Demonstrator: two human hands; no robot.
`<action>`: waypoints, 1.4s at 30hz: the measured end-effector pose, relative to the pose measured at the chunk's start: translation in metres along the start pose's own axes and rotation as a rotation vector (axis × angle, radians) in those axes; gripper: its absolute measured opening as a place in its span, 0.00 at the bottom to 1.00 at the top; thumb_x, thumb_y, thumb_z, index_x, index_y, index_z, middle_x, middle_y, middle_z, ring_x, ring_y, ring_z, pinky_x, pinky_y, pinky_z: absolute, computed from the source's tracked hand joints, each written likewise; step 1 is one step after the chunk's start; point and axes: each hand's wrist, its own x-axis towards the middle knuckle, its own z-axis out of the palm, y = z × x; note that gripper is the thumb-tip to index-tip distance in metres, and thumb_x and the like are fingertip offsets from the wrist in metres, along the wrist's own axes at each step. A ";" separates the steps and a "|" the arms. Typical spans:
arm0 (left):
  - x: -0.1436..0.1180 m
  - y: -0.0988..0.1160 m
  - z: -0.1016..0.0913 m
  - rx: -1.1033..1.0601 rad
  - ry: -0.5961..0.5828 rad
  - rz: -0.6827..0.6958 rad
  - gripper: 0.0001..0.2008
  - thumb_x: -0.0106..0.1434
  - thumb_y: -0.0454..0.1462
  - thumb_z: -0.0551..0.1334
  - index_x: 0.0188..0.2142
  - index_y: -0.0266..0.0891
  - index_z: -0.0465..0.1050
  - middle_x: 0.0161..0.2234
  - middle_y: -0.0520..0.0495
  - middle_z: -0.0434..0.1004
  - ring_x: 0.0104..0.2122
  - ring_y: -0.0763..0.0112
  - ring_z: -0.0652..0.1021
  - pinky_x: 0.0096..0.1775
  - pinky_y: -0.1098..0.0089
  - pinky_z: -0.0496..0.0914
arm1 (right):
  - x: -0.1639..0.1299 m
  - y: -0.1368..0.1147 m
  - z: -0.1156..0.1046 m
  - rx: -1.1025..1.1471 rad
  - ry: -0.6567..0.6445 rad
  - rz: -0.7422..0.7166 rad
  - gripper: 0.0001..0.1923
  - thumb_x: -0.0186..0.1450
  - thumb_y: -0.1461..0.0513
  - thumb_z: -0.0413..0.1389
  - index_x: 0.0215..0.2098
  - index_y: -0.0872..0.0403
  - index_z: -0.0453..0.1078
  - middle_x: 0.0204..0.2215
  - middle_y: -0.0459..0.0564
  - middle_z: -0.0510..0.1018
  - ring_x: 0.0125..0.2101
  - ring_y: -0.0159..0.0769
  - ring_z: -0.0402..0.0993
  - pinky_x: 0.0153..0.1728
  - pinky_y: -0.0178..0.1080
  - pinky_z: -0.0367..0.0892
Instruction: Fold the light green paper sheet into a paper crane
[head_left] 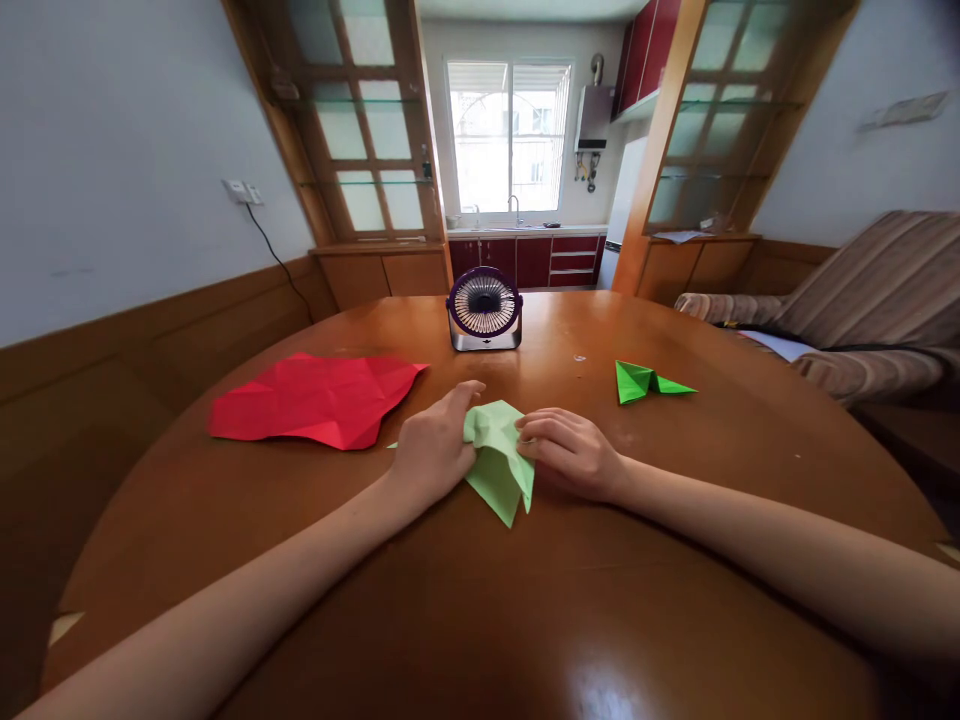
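Note:
A light green sheet of origami paper (496, 455), partly folded and creased, is between my two hands on the table. My left hand (433, 445) grips its left side, the index finger reaching along the upper edge; a small pale tip of paper sticks out left of the wrist. On the right edge, my right hand (570, 450) has its fingers curled in and pinched onto the paper. Two pointed flaps of the sheet hang toward me. My left fingertips are partly hidden behind the hand.
A creased red paper (319, 400) lies on the left of the round wooden table (480, 620). A small purple desk fan (485, 305) stands at the back middle. To the right sits a folded bright green paper (649, 384). A striped armchair (870, 300) is beyond the right edge.

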 end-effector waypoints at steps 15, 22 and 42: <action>0.005 -0.009 -0.001 -0.779 -0.152 -0.350 0.21 0.58 0.38 0.61 0.52 0.39 0.68 0.47 0.43 0.77 0.44 0.58 0.77 0.43 0.61 0.71 | -0.004 0.004 0.007 0.132 -0.078 0.056 0.06 0.66 0.69 0.50 0.39 0.55 0.66 0.42 0.55 0.75 0.53 0.41 0.71 0.49 0.43 0.74; 0.005 0.006 -0.026 -1.332 -0.525 -0.585 0.22 0.62 0.52 0.57 0.46 0.40 0.74 0.41 0.42 0.80 0.39 0.58 0.79 0.41 0.60 0.71 | -0.005 0.009 0.006 0.337 0.109 0.458 0.04 0.66 0.67 0.52 0.39 0.54 0.65 0.39 0.53 0.74 0.44 0.37 0.75 0.44 0.41 0.73; 0.005 -0.004 -0.031 0.083 -0.253 0.744 0.15 0.68 0.34 0.51 0.47 0.38 0.73 0.45 0.46 0.79 0.49 0.65 0.75 0.58 0.59 0.60 | -0.010 0.028 0.022 0.931 0.297 1.363 0.19 0.50 0.51 0.66 0.29 0.53 0.66 0.29 0.45 0.77 0.23 0.31 0.72 0.24 0.35 0.68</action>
